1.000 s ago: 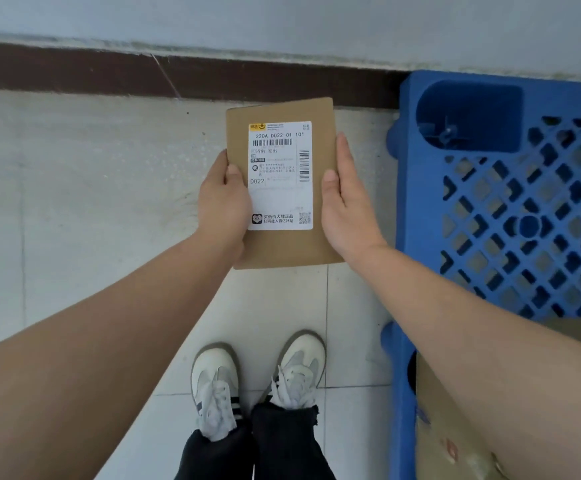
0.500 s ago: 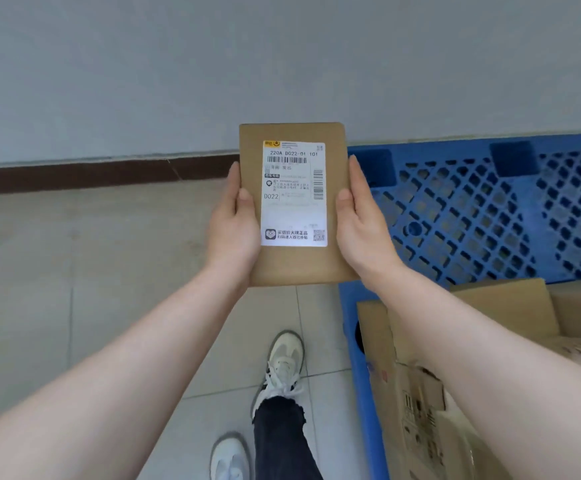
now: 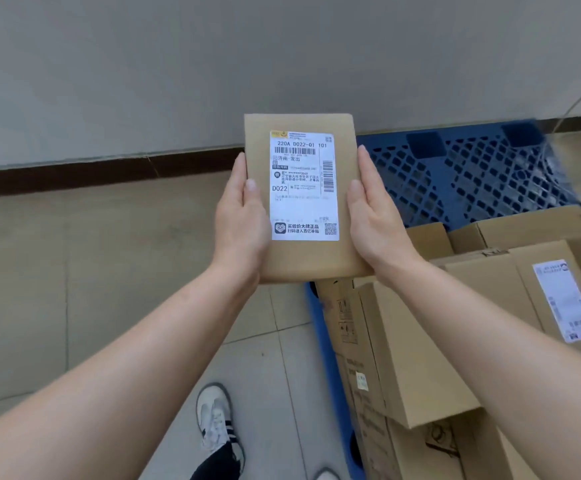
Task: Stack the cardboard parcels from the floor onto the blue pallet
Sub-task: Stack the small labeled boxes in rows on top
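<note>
parcel: small parcel (image 3: 303, 261), thin and flat, shipping label (image 3: 304, 185) facing up, up in the air between the two hands, not on the pallet yet
risk 1: so slim and light, probably easy to send skating off a box top if dropped instead of set down
risk 2: open grid just past the right fingertips, full of holes; decent chance of snagging or tilting a corner there if lowered edge first
risk 3: uneven box tops under the right wrist; laid crooked there = wobbly base for later parcels
risk 4: releasing one thumb early = tipping toward that side
risk 5: shoe (image 3: 214, 417) on the tiled floor (image 3: 109, 271) below the left wrist, close to the pallet edge, so a toe bump possible when stepping in
left hand: left hand (image 3: 239, 223) on the left edge, thumb on top beside the label, fingers (image 3: 239, 164) along the edge; underside hidden
right hand: right hand (image 3: 375, 220) mirrored on the right edge, thumb on top, fingers (image 3: 365, 161) stretched forward
grip: narrow, pinching the parcel from both sides
arms: both reaching forward, wrists straight, palms turned inward
pallet: blue pallet (image 3: 472, 174) beyond and right of the right fingers
stack: cardboard boxes (image 3: 420, 341) already on it, below the right wrist
</note>
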### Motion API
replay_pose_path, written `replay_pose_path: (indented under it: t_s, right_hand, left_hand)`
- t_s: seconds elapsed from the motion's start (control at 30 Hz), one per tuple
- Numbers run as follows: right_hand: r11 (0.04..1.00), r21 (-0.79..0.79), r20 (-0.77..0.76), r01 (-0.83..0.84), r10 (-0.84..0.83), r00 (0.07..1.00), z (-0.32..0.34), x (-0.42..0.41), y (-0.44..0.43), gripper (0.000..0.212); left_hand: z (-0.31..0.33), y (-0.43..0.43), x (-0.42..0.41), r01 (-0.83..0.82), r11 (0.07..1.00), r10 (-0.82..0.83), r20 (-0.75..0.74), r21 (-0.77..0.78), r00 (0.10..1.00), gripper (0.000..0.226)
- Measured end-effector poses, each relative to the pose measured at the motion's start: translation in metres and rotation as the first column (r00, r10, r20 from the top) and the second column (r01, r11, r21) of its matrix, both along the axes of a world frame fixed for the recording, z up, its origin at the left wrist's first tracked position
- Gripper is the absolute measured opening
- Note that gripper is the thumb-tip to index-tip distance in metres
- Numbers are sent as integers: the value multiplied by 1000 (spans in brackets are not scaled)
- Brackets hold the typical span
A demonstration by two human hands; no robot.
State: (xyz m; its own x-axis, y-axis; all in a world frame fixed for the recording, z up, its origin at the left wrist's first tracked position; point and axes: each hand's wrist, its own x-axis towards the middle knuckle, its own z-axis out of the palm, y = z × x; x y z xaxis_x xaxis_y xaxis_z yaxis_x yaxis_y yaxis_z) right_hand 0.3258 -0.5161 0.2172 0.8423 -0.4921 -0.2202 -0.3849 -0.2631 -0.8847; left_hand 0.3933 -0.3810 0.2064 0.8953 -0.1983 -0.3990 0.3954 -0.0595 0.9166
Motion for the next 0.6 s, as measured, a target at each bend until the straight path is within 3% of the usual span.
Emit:
replay_pose_path:
  t_s: [0.6]
  right_hand:
    - [998, 50, -20, 30, -29, 999, 46, -250, -49, 49]
  left_hand:
    - [50, -52, -252, -19, 999, 17, -45, -35, 999, 43]
